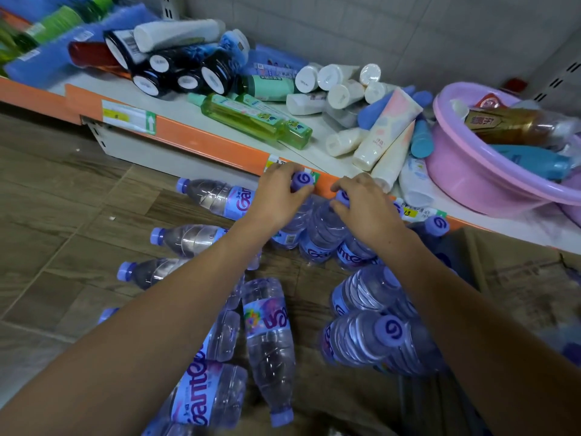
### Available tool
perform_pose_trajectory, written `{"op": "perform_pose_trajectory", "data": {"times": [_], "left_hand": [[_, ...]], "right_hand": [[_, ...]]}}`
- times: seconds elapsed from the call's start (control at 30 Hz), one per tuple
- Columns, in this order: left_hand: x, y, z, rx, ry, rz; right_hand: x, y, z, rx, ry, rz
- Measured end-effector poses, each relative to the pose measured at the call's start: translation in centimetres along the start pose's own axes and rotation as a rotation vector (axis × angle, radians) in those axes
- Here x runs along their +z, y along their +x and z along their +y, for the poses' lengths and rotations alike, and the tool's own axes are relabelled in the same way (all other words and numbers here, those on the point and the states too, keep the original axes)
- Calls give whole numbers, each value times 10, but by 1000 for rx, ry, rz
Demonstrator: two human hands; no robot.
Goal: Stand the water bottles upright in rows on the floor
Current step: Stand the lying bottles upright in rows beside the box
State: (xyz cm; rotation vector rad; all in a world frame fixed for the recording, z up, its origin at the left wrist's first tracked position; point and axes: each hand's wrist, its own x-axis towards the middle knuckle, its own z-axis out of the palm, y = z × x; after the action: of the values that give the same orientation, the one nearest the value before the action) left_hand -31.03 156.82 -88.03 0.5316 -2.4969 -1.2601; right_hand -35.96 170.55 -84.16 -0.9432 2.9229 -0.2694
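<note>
Head view: wood-look floor (63,190) below an orange-edged shelf (201,140). Left hand (279,196) and right hand (364,202) each grip an upright bottle's cap beside the shelf; other bottles (270,341) lie flat, caps pointing away from it.

Clear purple-capped water bottles (270,338) litter the floor, most lying flat, perhaps five upright beside the shelf.

Your water bottles (269,338) are clear, glossy plastic, ribbed at the shoulders, with shiny printed film labels and smooth matt purple caps (390,330). The floor (63,196) under them looks like wood-grain plank, dull in finish, perhaps laminate; you can't tell at this angle. The shelf (195,103) has a smooth painted surface and an orange edge strip. The pink basin (465,180) is smooth, slightly glossy plastic.
</note>
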Motion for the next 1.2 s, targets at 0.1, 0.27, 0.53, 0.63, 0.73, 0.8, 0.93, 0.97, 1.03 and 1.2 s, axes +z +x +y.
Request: {"op": "perform_pose_trajectory", "data": {"times": [0.1, 0.27, 0.53, 0.63, 0.73, 0.8, 0.93, 0.97, 1.03, 1.2], "left_hand": [[-8, -2, 1, -27, -72, -80], [-32, -33, -20, 58, 111, -195], [-109, -115, -107, -156, 481, -363], [-122, -153, -140, -390, 501, -331], [-119, -172, -163, -602, 546, -257], [-114, -174, -160, -676, 558, -212], [-117, -169, -154, -988, -149, -57], [-119, -170, -155, -1012, -269, -70], [-121, -172, -154, -1027, -384, -77], [-133, -158, -136, -903, -385, 39]], "right_hand": [[-3, -6, -5, 13, -33, -77], [-8, -39, -41, -138, -160, 74], [87, -150, -96, -253, -59, -329], [114, -170, -94, -170, -142, -299], [127, -188, -95, 19, -56, -257], [127, -199, -95, 160, 88, -258], [133, -219, -89, 305, 237, -396], [133, -221, -89, 326, 288, -413], [133, -221, -88, 327, 349, -438], [117, -211, -90, 238, 251, -340]]}}
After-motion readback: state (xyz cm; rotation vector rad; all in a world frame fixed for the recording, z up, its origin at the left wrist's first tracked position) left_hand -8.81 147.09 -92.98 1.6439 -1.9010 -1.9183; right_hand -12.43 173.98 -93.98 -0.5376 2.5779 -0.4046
